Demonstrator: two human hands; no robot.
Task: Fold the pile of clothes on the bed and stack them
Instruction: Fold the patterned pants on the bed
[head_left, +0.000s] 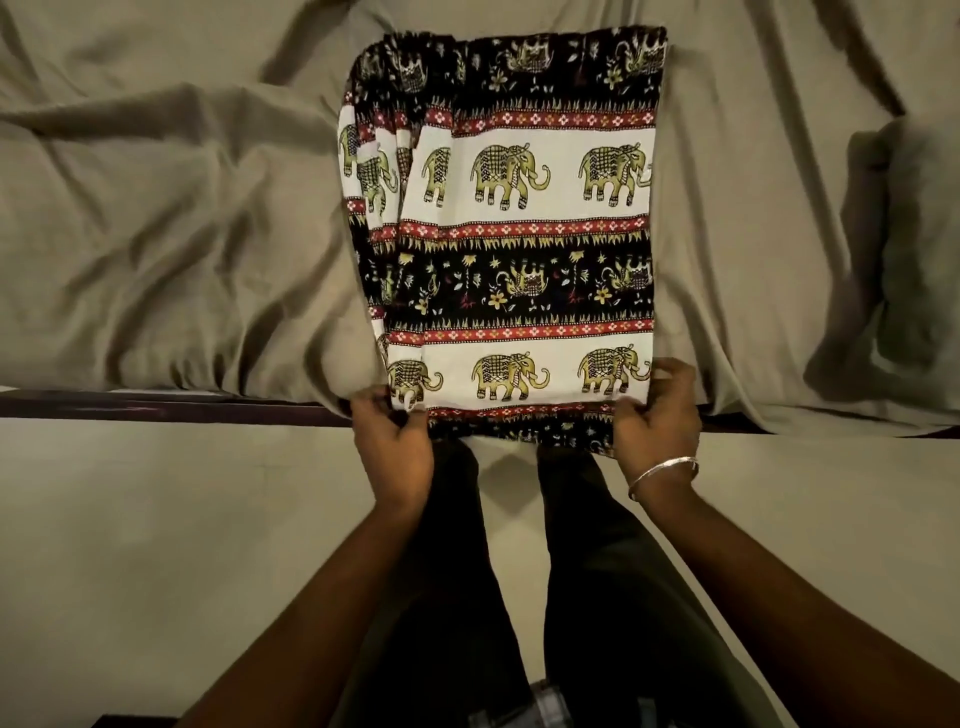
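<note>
A bed covered in a wrinkled, olive-grey sheet (171, 223) fills the upper half of the view, its dark frame edge (171, 408) running straight across the middle, with pale floor (156, 545) below. On the sheet lies an elephant-print garment (509, 228) — bands of black, white and red with yellow-green elephants — folded into a long rectangle that runs from the far side of the bed to the near edge, where its lower hem hangs slightly over the frame. Its left side shows several stacked, pleated layers; its right side is a straight edge.

Both arms reach forward from the bottom of the view. The left hand (395, 436) grips the garment's near left corner, fingers curled over the cloth. The right hand (657, 410), with a silver bangle (662, 475) at the wrist, grips the near right corner the same way. The hands sit at the bed's edge, level with each other.

Bare sheet spreads wide to the left of the garment. To the right, near the sheet's far side, lies a rumpled dark grey-green cloth (893, 260), well apart from the garment. The person's dark trouser legs (457, 571) stand between the arms.
</note>
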